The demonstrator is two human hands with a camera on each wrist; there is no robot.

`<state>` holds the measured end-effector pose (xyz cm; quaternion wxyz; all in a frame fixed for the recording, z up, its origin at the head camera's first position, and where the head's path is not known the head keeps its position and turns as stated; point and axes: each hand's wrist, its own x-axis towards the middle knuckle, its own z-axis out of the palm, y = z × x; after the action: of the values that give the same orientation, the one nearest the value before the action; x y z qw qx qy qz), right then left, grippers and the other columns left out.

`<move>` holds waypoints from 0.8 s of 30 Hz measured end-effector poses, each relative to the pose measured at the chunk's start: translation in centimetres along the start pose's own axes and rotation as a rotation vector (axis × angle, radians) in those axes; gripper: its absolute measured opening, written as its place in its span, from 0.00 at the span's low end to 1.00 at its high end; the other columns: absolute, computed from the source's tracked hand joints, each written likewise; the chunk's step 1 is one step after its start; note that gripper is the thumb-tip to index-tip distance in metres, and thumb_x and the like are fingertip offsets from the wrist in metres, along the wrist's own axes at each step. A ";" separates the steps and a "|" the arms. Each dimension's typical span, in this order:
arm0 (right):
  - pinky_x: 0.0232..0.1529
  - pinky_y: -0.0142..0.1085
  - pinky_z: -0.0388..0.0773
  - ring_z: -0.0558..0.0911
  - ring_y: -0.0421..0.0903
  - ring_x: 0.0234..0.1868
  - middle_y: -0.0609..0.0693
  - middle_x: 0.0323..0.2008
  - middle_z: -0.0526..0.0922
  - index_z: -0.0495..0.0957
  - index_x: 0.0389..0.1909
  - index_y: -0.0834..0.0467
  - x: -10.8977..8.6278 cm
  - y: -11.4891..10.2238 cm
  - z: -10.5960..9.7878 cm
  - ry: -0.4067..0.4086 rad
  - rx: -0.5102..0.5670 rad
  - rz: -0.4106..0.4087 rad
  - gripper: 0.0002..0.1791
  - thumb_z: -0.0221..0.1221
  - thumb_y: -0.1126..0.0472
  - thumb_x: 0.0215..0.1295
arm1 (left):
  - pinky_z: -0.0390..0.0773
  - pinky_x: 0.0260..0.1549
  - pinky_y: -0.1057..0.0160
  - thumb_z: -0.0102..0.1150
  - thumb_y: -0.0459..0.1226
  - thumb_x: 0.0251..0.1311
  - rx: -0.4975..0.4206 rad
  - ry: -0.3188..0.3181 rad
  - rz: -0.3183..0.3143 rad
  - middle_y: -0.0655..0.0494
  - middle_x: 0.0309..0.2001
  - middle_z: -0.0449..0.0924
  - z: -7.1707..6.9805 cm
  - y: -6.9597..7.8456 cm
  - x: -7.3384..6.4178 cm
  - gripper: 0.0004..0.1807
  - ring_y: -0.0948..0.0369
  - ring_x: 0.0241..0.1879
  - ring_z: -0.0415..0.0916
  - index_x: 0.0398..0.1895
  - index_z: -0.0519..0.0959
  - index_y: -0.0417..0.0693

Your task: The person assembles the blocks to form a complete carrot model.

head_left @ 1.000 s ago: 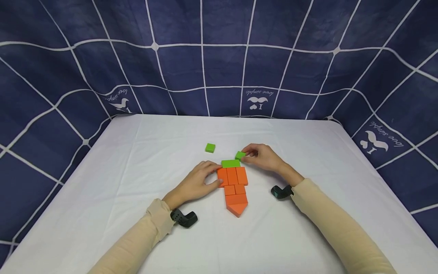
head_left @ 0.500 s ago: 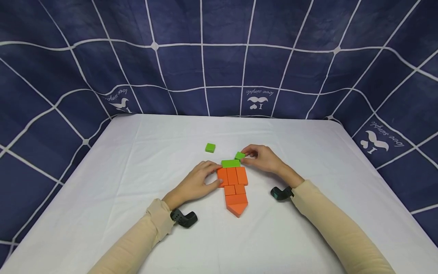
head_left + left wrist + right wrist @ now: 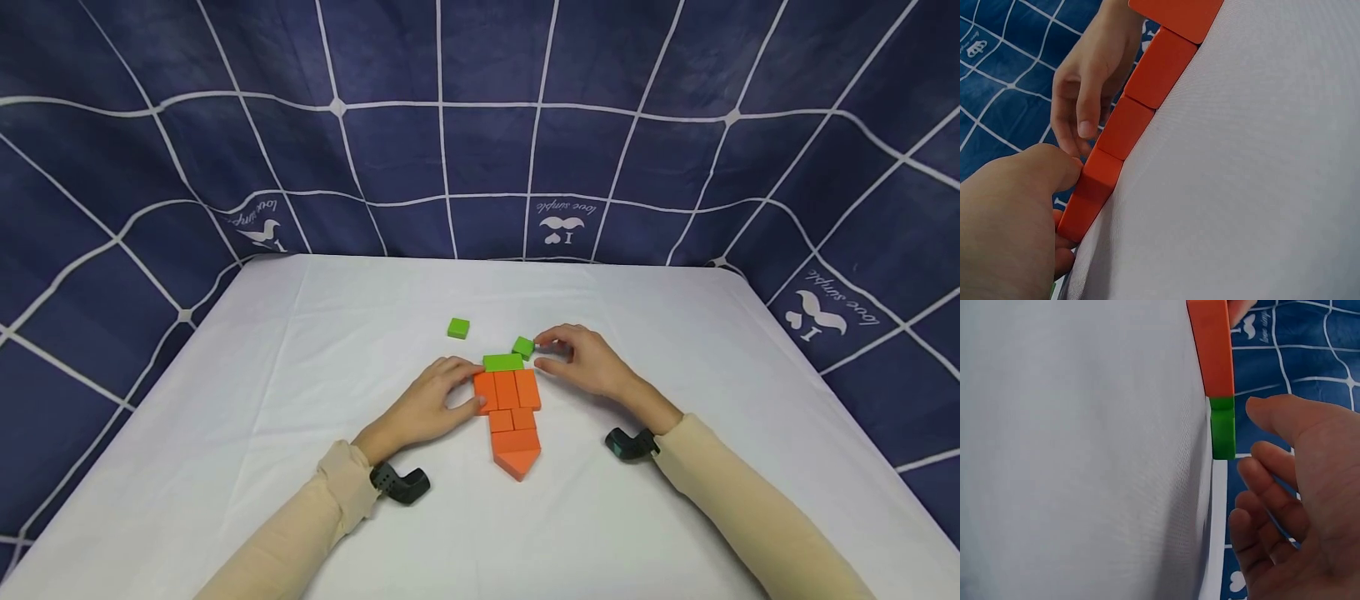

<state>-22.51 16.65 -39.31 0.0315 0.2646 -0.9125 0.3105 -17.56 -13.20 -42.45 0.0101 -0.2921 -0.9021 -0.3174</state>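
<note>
Orange blocks lie flat against one another on the white table, with a row of three upright rectangles whose left orange block (image 3: 485, 392) is held by my left hand (image 3: 427, 404), thumb near its front end and fingers at its far end. Along the row's far side lies a green rectangular block (image 3: 503, 362). A small green block (image 3: 523, 347), turned at an angle, touches or nearly touches its right corner. My right hand (image 3: 588, 362) is just right of that block, thumb and fingers apart. In the right wrist view the right hand (image 3: 1310, 494) holds nothing.
Another small green block (image 3: 458, 328) lies farther back, left of the others. Two small orange blocks (image 3: 512, 420) and a pointed orange end (image 3: 517, 454) extend toward the front. A blue gridded cloth (image 3: 487, 142) hangs behind the white table (image 3: 337, 317).
My right hand has let go of the small green block and drawn slightly right, its fingers spreading. The left hand stays on the orange block. The head view has shifted slightly.
</note>
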 end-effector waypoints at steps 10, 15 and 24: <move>0.42 0.37 0.77 0.79 0.47 0.42 0.50 0.44 0.87 0.85 0.52 0.58 -0.7 0.3 0.9 0.015 0.066 -0.032 0.16 0.71 0.60 0.63 | 0.74 0.63 0.52 0.61 0.47 0.70 -0.029 0.007 0.000 0.56 0.61 0.78 0.1 -0.2 0.0 0.26 0.59 0.59 0.72 0.68 0.77 0.48; 0.41 0.34 0.77 0.79 0.45 0.41 0.48 0.43 0.87 0.85 0.51 0.58 -0.7 0.5 1.4 0.023 0.081 -0.053 0.15 0.70 0.60 0.64 | 0.75 0.61 0.53 0.61 0.46 0.70 -0.033 0.010 0.000 0.57 0.60 0.78 0.2 -0.2 0.0 0.26 0.61 0.57 0.72 0.68 0.77 0.48; 0.43 0.38 0.79 0.80 0.47 0.41 0.50 0.45 0.87 0.85 0.52 0.58 2.7 -0.7 1.0 -0.001 0.046 -0.074 0.16 0.69 0.58 0.66 | 0.77 0.58 0.54 0.64 0.47 0.68 -0.023 0.024 -0.012 0.57 0.58 0.78 0.3 0.0 0.1 0.25 0.61 0.54 0.72 0.65 0.78 0.49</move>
<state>-24.31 14.33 -39.11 0.0364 0.2991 -0.8947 0.3296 -17.60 -13.03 -42.65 0.0159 -0.2829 -0.9000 -0.3313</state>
